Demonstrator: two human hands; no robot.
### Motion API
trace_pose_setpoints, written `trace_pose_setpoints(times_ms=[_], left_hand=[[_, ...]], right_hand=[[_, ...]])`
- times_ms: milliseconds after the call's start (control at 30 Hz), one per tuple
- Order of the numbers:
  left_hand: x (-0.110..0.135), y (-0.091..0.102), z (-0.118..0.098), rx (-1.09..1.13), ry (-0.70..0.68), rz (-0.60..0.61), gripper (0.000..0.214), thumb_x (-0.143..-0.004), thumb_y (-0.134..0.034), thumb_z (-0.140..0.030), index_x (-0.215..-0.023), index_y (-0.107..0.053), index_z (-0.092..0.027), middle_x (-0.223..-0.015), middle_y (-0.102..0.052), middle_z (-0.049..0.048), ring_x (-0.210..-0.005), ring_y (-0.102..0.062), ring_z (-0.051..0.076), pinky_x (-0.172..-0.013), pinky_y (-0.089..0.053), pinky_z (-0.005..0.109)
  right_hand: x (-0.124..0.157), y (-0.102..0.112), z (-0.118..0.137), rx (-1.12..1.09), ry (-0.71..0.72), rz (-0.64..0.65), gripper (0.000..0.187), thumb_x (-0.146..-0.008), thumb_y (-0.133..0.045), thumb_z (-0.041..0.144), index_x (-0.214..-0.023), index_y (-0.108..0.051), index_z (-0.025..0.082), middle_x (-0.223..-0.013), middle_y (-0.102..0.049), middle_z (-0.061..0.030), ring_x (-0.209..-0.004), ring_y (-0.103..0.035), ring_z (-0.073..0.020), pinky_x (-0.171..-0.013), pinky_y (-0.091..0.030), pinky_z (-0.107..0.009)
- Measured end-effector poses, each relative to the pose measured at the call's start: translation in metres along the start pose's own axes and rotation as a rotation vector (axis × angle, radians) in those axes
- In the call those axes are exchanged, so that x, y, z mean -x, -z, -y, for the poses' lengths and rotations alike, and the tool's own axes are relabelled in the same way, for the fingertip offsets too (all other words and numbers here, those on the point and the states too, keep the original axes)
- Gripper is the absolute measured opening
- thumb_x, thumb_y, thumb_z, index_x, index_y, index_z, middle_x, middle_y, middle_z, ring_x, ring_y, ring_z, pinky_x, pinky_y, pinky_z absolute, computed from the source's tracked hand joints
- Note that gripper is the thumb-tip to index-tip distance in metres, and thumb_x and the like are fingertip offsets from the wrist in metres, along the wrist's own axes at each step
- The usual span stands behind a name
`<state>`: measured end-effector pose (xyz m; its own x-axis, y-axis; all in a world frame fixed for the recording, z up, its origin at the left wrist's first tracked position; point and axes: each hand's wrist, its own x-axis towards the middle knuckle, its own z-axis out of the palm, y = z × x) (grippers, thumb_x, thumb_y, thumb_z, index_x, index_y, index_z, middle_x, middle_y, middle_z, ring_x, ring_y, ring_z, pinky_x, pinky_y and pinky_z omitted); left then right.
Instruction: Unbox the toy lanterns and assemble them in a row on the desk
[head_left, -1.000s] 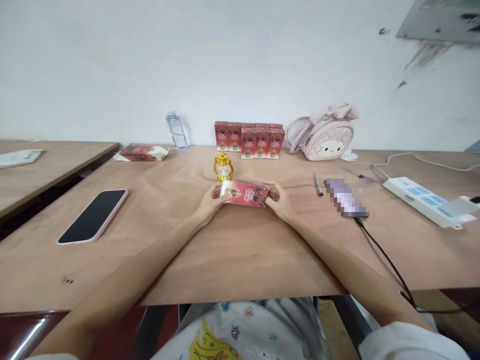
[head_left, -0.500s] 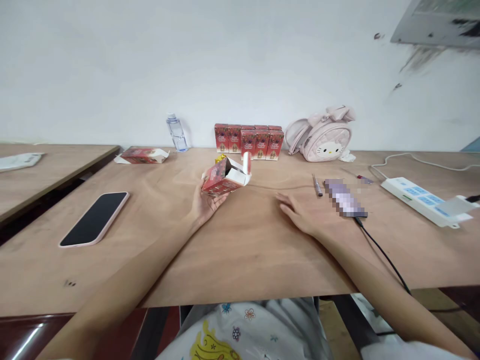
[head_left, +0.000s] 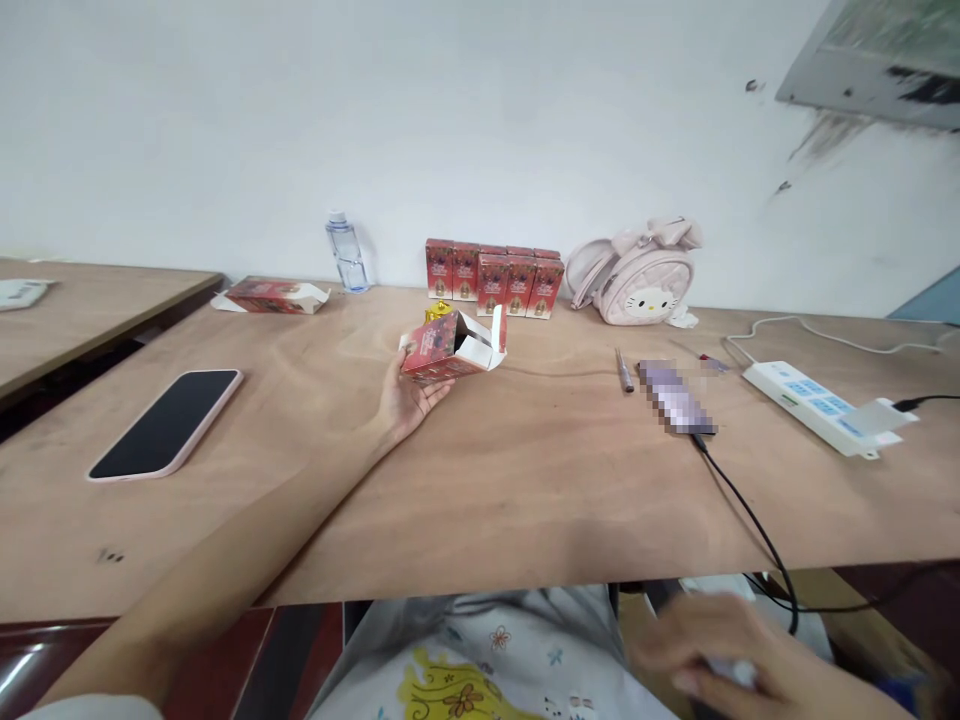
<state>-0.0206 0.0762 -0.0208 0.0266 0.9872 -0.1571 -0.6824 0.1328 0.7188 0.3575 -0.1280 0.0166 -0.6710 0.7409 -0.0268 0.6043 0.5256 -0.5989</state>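
Note:
My left hand (head_left: pixel 409 400) holds a red printed cardboard box (head_left: pixel 431 350) tilted on its side above the table. The box's end flaps stand open toward the right, and its inside looks dark. Just behind it lies a small shiny gold item (head_left: pixel 439 311), partly hidden by the box. My right hand (head_left: pixel 709 645) is below the table's front edge at lower right, beside my lap. Motion smears its fingers, and a pale patch shows near them, so I cannot make out whether it holds anything.
Several upright red boxes (head_left: pixel 491 280) stand by the wall, between a clear bottle (head_left: pixel 347 255) and a pink bag (head_left: pixel 649 285). Another red box (head_left: pixel 274 295) lies at back left. Around the wooden table (head_left: pixel 495 470) are a phone (head_left: pixel 165 425), a screwdriver (head_left: pixel 625 372), a second phone (head_left: pixel 675 395) and a power strip (head_left: pixel 817 405).
My right hand has left the tabletop and dropped down past the front edge. My left hand keeps the red box in almost the same place. The view has shifted slightly.

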Motion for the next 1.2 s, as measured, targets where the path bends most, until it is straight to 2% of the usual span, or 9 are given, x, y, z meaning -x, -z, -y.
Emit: trace_pose_setpoints(times_ms=[133, 267, 433, 567, 633, 733, 867, 1067, 1200], left_hand=[[0.004, -0.002, 0.0, -0.044, -0.026, 0.022, 0.045, -0.083, -0.052, -0.051, -0.111, -0.055, -0.016, -0.086, -0.07, 0.0077, -0.071, -0.069, 0.019, -0.068, -0.057, 0.027], [0.009, -0.004, 0.002, -0.124, -0.055, 0.012, 0.036, -0.08, -0.06, -0.045, -0.104, -0.057, -0.018, -0.086, -0.07, 0.0064, -0.076, -0.069, 0.018, -0.075, -0.055, 0.028], [0.008, -0.005, 0.003, -0.098, -0.103, -0.047, 0.031, -0.073, -0.069, -0.034, -0.096, -0.055, -0.019, -0.088, -0.068, 0.0049, -0.087, -0.068, 0.02, -0.09, -0.051, 0.034], [0.007, -0.005, 0.002, -0.03, -0.108, -0.069, 0.027, -0.072, -0.07, -0.031, -0.09, -0.053, -0.02, -0.093, -0.067, 0.0056, -0.09, -0.068, 0.021, -0.091, -0.051, 0.033], [0.007, -0.006, 0.003, -0.042, -0.109, -0.063, 0.029, -0.072, -0.071, -0.031, -0.092, -0.053, -0.02, -0.095, -0.067, 0.0054, -0.089, -0.068, 0.021, -0.091, -0.051, 0.035], [0.009, -0.006, 0.005, -0.1, -0.125, -0.046, 0.032, -0.069, -0.073, -0.029, -0.093, -0.053, -0.019, -0.093, -0.067, 0.0036, -0.085, -0.068, 0.019, -0.092, -0.051, 0.037], [0.011, -0.005, 0.007, -0.144, -0.151, 0.003, 0.034, -0.066, -0.075, -0.025, -0.093, -0.054, -0.02, -0.094, -0.068, 0.0008, -0.084, -0.067, 0.018, -0.092, -0.049, 0.038], [0.011, -0.004, 0.006, -0.16, -0.144, -0.016, 0.028, -0.069, -0.073, -0.028, -0.088, -0.056, -0.019, -0.088, -0.068, 0.0001, -0.086, -0.066, 0.016, -0.095, -0.047, 0.037], [0.011, -0.005, 0.006, -0.149, -0.129, 0.005, 0.027, -0.069, -0.073, -0.027, -0.089, -0.057, -0.019, -0.091, -0.068, 0.0006, -0.086, -0.066, 0.016, -0.094, -0.049, 0.036]], right_hand=[[-0.094, 0.008, 0.012, -0.108, 0.151, -0.113, 0.041, -0.091, -0.048, 0.029, -0.132, -0.048, 0.03, -0.143, -0.046, -0.0073, -0.095, -0.066, -0.0158, -0.085, -0.055, -0.032], [-0.187, 0.003, 0.017, 0.008, 0.275, -0.378, 0.052, -0.091, -0.044, 0.029, -0.141, -0.032, 0.024, -0.151, -0.031, -0.0144, -0.09, -0.065, -0.0165, -0.085, -0.053, -0.037], [-0.248, -0.007, 0.004, -0.023, 0.07, -0.72, 0.042, -0.09, -0.041, 0.028, -0.131, -0.043, 0.019, -0.133, -0.051, -0.0134, -0.082, -0.063, -0.0184, -0.079, -0.051, -0.037], [-0.259, -0.02, -0.017, -0.062, -0.021, -0.729, 0.026, -0.091, -0.039, 0.029, -0.099, -0.062, 0.02, -0.086, -0.065, -0.0052, -0.063, -0.056, -0.0159, -0.069, -0.047, -0.032], [-0.258, -0.026, -0.023, -0.07, 0.032, -0.809, 0.025, -0.089, -0.041, 0.029, -0.098, -0.062, 0.019, -0.094, -0.063, -0.0065, -0.062, -0.053, -0.0139, -0.067, -0.046, -0.03], [-0.257, -0.031, -0.028, -0.167, 0.117, -0.91, 0.039, -0.087, -0.044, 0.029, -0.125, -0.047, 0.019, -0.122, -0.055, -0.0119, -0.062, -0.051, -0.0114, -0.063, -0.047, -0.028], [-0.257, -0.03, -0.031, -0.259, 0.105, -0.808, 0.044, -0.089, -0.041, 0.032, -0.131, -0.041, 0.019, -0.108, -0.062, -0.0095, -0.063, -0.055, -0.0126, -0.066, -0.048, -0.029], [-0.257, -0.024, -0.039, -0.324, -0.069, -0.766, 0.039, -0.09, -0.039, 0.044, -0.072, -0.062, 0.019, -0.053, -0.057, 0.0003, -0.044, -0.049, -0.011, -0.053, -0.039, -0.024], [-0.261, -0.023, -0.043, -0.587, -0.113, -0.667, 0.034, -0.078, -0.055, 0.049, -0.084, -0.067, 0.018, -0.047, -0.056, 0.0033, -0.036, -0.041, -0.0087, -0.042, -0.031, -0.022]])
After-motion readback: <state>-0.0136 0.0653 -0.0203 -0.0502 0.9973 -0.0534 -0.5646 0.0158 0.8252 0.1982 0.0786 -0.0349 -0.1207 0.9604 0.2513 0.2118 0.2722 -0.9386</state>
